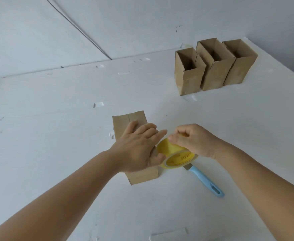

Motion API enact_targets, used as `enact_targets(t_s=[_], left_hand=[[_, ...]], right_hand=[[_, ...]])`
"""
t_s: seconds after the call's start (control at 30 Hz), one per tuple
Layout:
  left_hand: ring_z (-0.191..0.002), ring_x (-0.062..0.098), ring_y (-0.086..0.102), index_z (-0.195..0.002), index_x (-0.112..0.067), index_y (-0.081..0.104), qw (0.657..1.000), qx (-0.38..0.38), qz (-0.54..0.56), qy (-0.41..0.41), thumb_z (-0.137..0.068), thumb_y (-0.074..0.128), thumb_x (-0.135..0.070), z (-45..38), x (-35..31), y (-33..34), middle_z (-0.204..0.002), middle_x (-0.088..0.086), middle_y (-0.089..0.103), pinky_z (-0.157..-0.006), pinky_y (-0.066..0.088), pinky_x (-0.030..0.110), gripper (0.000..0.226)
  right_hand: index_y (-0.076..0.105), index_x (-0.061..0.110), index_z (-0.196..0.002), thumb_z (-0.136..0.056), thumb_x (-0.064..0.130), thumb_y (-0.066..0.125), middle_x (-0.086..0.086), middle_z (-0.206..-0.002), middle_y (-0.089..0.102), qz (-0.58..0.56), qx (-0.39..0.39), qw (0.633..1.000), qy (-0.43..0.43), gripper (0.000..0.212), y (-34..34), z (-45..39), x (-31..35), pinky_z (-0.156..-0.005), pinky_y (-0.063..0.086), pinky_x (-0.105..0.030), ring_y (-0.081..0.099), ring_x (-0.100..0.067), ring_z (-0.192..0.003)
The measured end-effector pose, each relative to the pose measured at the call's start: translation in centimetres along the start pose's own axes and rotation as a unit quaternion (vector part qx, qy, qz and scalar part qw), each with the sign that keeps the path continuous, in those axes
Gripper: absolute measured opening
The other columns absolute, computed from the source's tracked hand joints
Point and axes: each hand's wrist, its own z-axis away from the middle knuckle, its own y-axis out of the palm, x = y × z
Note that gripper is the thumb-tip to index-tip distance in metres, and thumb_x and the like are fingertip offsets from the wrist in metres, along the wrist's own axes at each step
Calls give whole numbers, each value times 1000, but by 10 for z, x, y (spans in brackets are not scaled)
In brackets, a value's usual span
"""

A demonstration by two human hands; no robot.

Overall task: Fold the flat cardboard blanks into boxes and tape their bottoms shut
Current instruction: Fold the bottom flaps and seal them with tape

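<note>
Presently, a folded cardboard box (125, 122) is seen lying on its side on the white work surface (55, 153), and it is taken as the reference for all positions noted. The left hand (137, 146) is laid flat on top of this box with fingers straight and slightly spread, pressing it down. Immediately beside the box's right face, a roll of yellow tape (176, 158) is held tilted, its open core turned toward the camera. The right hand (193, 138) is curled about the roll's upper part, and a pulled length of yellow tape is pinched between thumb and fingertips just beside the left hand's fingertips. Whether the pulled tape is already touching the box cannot be determined. A knife with a light blue handle (206, 181) is observed on the surface to the right of the box and nearer the camera, its blade end partly hidden beneath the roll. Three upright boxes (212, 66) with open tops are noted well beyond the box and to its right, set touching in a row.
</note>
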Motion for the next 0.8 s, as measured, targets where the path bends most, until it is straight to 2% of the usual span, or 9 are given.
enact_targets(t_s=[0.1,0.27,0.33,0.4,0.47,0.53,0.57,0.63,0.8], left_hand=[[-142,8,11,-153,-26,11,1000,7,-17,1,-75,-1,-68,-2,1,0,-141,-15,39,-114,-4,36,89],[-143,8,6,-153,-26,9,998,48,-15,23,-77,-6,-76,-1,0,-14,-139,-15,37,-115,-3,36,93],[-141,10,16,-151,-27,18,995,89,-1,34,-75,-7,-77,-9,1,-29,-132,-13,46,-114,1,35,94],[-128,12,36,-146,-31,32,993,108,22,31,-83,6,-72,-29,-1,-42,-119,-12,59,-111,12,31,79],[-108,11,48,-137,-36,43,988,144,45,19,-92,33,-60,-56,-7,-49,-108,-14,62,-90,30,22,51],[-85,6,54,-110,-33,59,975,210,67,23,-90,52,-48,-78,-14,-50,-92,-15,63,-66,36,20,26],[-75,4,57,-91,-28,60,966,243,90,24,-87,58,-43,-86,-16,-48,-82,-14,65,-61,40,21,16],[-65,1,64,-72,-26,63,945,284,159,12,-81,65,-34,-95,-15,-43,-67,-14,69,-63,47,21,13],[-70,3,69,-70,-33,71,912,282,297,-21,-74,71,-23,-97,-8,-43,-75,-6,74,-70,47,19,11]], right_hand=[[56,32,-61,-63,72,58,9,-63,54,156,-2,987,45,40,-7,-4,-3,-53,37,-25,54,-10,-62],[53,35,-66,-69,72,56,8,-75,58,180,14,983,33,37,-10,-2,-2,-54,39,-26,57,-13,-71],[51,34,-68,-74,69,55,9,-76,57,199,13,980,22,35,-14,0,3,-54,38,-26,56,-11,-71],[48,33,-67,-83,63,49,10,-71,55,223,10,975,0,35,-17,3,7,-53,34,-26,53,-8,-68],[47,30,-65,-92,54,42,9,-66,52,229,0,973,-23,36,-16,7,12,-52,30,-25,50,-6,-62],[53,27,-71,-96,44,37,8,-64,52,230,-14,972,-37,35,-16,9,14,-51,29,-24,48,-7,-60],[56,25,-76,-97,42,35,7,-65,53,236,-20,971,-42,34,-16,10,15,-51,30,-25,49,-8,-61],[58,22,-82,-97,38,32,6,-67,55,252,-34,966,-51,35,-16,11,15,-53,32,-25,52,-12,-64],[50,22,-73,-97,40,34,5,-66,52,275,-76,956,-67,34,-18,16,13,-53,30,-24,51,-16,-65]])
